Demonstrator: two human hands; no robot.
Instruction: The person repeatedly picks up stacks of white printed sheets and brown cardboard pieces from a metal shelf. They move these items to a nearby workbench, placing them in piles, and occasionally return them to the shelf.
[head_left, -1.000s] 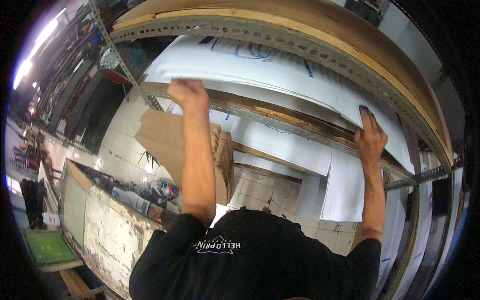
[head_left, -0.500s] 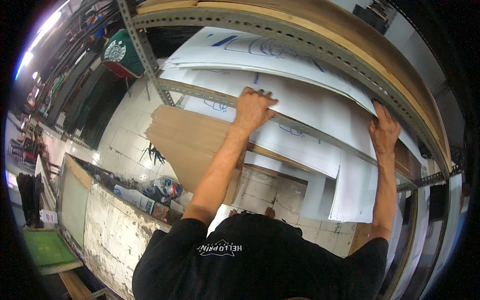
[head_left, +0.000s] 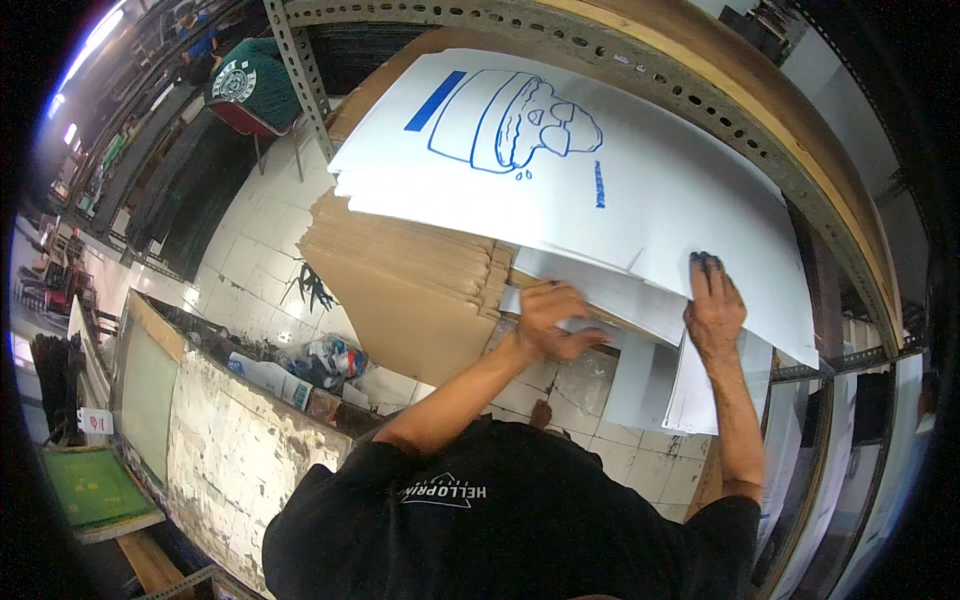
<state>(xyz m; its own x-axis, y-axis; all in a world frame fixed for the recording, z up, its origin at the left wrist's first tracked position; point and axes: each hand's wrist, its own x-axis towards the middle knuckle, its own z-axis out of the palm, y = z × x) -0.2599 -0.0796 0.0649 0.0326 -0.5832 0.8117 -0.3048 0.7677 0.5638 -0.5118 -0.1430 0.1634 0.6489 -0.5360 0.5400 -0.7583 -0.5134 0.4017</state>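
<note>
A stack of large white sheets (head_left: pixel 660 200), its top one printed with a blue line drawing of a burger-like shape in a cup-like outline, lies across the metal rack. Flat on the sheet near its front right edge rests my right hand (head_left: pixel 716 312), fingers stretched out and fingertips darkened. My left hand (head_left: pixel 556 318) hovers just in front of the stack, beside the rack's lower shelf edge. Its fingers are curved with the thumb apart, and nothing shows in it. Below the sheets, a stack of brown cardboard (head_left: pixel 400 300) sticks out to the left of that hand.
A perforated metal beam (head_left: pixel 640 75) with a wooden board above it runs over the sheets. More white sheets (head_left: pixel 690 390) hang out lower down. At left stand a peeling white box (head_left: pixel 235 450), a green-covered chair (head_left: pixel 245 95) and a green framed screen (head_left: pixel 95 490).
The printed sheets have come down and toward me, covering the front shelf edge. My left hand has moved down and right, off that edge. My right hand has shifted left and down onto the sheet.
</note>
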